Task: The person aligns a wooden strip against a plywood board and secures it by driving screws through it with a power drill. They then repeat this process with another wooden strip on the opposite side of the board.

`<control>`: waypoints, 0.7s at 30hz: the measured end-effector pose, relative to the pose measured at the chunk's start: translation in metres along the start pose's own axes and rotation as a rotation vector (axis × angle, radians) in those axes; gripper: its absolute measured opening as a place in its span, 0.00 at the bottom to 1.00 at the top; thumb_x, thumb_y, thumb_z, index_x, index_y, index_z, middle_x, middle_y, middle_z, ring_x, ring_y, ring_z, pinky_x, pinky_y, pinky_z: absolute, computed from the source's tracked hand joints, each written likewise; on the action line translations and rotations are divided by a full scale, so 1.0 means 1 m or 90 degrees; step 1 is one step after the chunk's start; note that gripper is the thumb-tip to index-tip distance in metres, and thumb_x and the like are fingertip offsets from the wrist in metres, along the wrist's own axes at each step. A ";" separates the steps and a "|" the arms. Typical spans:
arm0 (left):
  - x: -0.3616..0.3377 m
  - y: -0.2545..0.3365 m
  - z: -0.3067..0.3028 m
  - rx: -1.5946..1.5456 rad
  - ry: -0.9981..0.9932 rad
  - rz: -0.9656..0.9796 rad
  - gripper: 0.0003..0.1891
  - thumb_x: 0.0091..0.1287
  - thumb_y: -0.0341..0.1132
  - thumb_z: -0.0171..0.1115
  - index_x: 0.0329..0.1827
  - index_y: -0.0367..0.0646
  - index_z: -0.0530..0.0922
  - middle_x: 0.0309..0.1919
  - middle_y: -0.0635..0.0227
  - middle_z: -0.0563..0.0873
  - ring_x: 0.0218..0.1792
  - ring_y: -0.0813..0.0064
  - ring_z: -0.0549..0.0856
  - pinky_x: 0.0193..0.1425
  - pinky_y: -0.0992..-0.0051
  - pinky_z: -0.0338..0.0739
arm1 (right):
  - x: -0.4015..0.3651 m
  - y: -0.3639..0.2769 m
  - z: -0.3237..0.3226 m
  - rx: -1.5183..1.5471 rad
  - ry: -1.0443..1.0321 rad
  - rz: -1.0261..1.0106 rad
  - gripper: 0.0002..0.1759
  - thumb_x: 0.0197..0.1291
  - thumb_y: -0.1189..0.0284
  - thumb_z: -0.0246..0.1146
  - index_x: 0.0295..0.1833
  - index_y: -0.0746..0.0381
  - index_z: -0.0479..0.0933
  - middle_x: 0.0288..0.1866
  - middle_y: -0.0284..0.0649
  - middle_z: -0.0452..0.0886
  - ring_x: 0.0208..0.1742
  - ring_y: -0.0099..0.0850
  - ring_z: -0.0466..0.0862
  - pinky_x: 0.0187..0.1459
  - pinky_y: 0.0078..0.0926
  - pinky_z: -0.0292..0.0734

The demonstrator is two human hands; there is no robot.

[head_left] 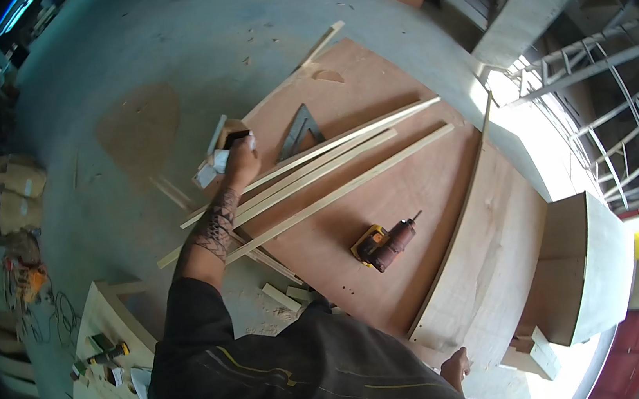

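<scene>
My left hand (pixel 244 162) reaches over the wooden strips to a small open wooden box (pixel 212 139) at the panel's left edge. White crumpled wrapping (pixel 213 164) lies against its fingers. They are curled, and what they hold is hidden; a dark patch shows beside them. My right hand (pixel 455 365) is low, near the pale curved plywood piece (pixel 484 259), with curled fingers and contents I cannot make out. On the reddish plywood panel (pixel 410 165) rests a cordless drill (pixel 388 245), its bit pointing up and right. Several wooden strips (pixel 334 190) cross the panel.
A grey triangular square (pixel 301 132) lies behind the strips. Wood offcuts (pixel 281 297) are on the floor near my body. Another drill (pixel 107 354) sits on a wooden piece at lower left. Metal frames (pixel 598 89) and a box-like cabinet (pixel 579 268) stand at right.
</scene>
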State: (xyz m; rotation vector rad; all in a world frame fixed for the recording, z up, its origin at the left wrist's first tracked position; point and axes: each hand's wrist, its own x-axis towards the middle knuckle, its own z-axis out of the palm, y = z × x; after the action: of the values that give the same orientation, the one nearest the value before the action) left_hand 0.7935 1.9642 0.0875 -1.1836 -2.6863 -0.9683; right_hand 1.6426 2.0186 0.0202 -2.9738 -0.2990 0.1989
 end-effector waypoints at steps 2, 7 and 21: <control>0.027 -0.027 -0.001 0.107 -0.149 -0.046 0.14 0.72 0.28 0.56 0.56 0.36 0.83 0.55 0.40 0.87 0.60 0.39 0.85 0.66 0.47 0.79 | 0.043 0.056 -0.006 0.272 -0.568 0.109 0.49 0.72 0.42 0.56 0.89 0.54 0.50 0.90 0.51 0.59 0.86 0.59 0.61 0.80 0.69 0.54; 0.059 -0.082 0.021 0.175 -0.319 -0.049 0.17 0.73 0.31 0.55 0.59 0.37 0.85 0.47 0.39 0.90 0.48 0.38 0.90 0.56 0.48 0.85 | 0.030 0.053 0.024 0.518 -0.512 0.144 0.53 0.68 0.43 0.68 0.89 0.54 0.54 0.91 0.37 0.52 0.86 0.43 0.57 0.73 0.48 0.68; 0.072 -0.083 0.012 0.223 -0.295 -0.141 0.15 0.77 0.37 0.62 0.54 0.35 0.88 0.49 0.53 0.94 0.51 0.57 0.94 0.61 0.59 0.85 | -0.006 0.046 0.066 0.621 -0.526 0.284 0.18 0.64 0.65 0.81 0.55 0.54 0.83 0.47 0.35 0.82 0.40 0.30 0.81 0.39 0.34 0.75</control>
State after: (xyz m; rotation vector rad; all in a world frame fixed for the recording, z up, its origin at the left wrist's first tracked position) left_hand 0.6885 1.9760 0.0547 -1.1652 -3.2153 -0.2214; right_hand 1.6357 1.9818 -0.0505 -1.8130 0.3183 1.2109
